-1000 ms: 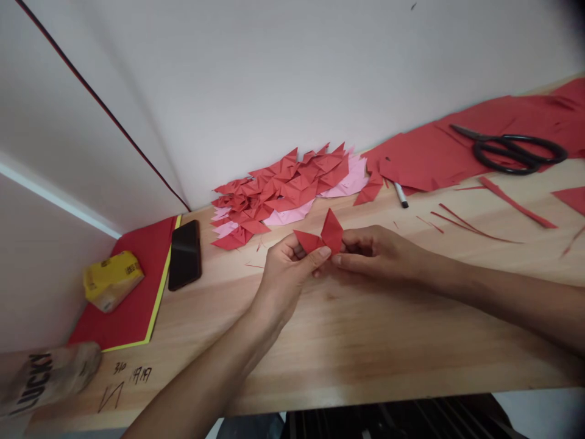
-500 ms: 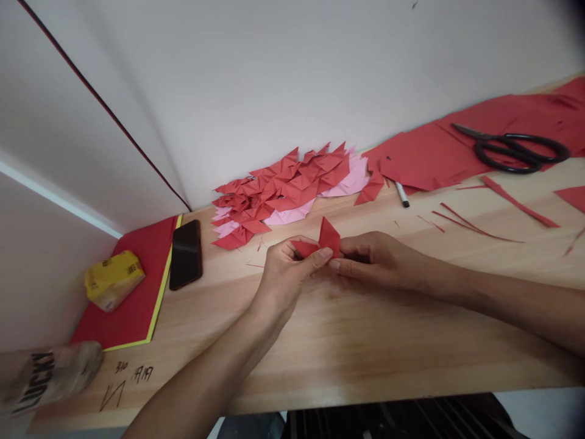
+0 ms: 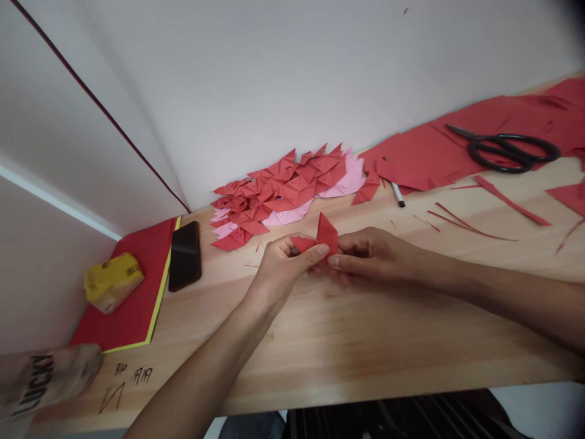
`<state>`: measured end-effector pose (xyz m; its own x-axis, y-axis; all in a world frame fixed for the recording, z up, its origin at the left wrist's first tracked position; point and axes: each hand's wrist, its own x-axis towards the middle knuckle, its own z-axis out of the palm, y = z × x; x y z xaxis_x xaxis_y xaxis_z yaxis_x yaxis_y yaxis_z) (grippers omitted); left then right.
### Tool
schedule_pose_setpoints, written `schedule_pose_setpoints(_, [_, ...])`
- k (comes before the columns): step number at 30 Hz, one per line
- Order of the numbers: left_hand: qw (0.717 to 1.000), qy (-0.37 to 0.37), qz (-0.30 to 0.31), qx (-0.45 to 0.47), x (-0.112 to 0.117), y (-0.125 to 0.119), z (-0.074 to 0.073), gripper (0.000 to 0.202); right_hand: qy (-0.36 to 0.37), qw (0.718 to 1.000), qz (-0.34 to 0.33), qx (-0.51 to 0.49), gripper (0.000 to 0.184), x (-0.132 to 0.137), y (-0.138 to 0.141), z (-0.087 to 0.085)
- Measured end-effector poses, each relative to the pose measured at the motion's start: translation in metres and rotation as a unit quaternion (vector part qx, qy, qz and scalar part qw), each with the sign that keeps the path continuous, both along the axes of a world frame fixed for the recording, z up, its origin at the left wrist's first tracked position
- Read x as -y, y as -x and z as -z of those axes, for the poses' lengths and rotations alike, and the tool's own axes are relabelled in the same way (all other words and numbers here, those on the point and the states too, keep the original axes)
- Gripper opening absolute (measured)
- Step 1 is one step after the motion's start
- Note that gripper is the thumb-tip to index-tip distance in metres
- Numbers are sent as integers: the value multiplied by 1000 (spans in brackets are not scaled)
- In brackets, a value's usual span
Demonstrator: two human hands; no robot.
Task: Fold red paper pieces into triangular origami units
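Observation:
A small folded piece of red paper is held above the table between both hands. My left hand pinches it with the thumb laid across its front, and one red point sticks out between the thumb and fingers. On the other side, my right hand grips the paper's lower right edge between thumb and fingers. Part of the paper is hidden behind the fingertips. Just beyond the hands lies a pile of folded red paper pieces, with some pink paper among them.
Black-handled scissors rest on red paper sheets along the wall. A marker and thin red strips lie nearby. Leftward are a phone, a yellow packet on a red sheet, and a bottle.
Both hands keep their grip on the red paper; the fingers have shifted only slightly. The whole view has moved a little, with the scissors and strips appearing slightly further left.

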<state>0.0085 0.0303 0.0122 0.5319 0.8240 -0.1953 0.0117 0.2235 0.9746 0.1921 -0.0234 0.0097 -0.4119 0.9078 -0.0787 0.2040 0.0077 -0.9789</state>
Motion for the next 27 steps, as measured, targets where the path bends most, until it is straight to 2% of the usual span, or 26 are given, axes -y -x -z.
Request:
schedule_pose_setpoints(4, [999,-11,44,0,-1,2,1,28,0,1000,-25,15,27,-1,-2,0])
schedule_pose_setpoints(8, [999,-34,18,-6,3,1,0,29,-13,999,-24,24,28,-1,-2,2])
schedule_pose_setpoints(14, [1000,-8,3,-7,4,0,2,29,-10,1000,11,3,29,-1,1,3])
schedule_pose_setpoints(18, [999,7,48,11,3,2,3,27,0,999,-51,-13,30,-3,-5,-1])
schedule_pose_setpoints(22, [996,14,89,28,4,3,2,27,-9,996,-90,24,29,-5,-10,-2])
schedule_pose_setpoints(24, [997,-4,80,18,5,3,0,27,-16,995,-84,44,30,-5,-10,-2])
schedule_pose_setpoints(27, [998,-47,30,-4,8,1,-5,25,-22,998,-45,50,30,-3,-6,0])
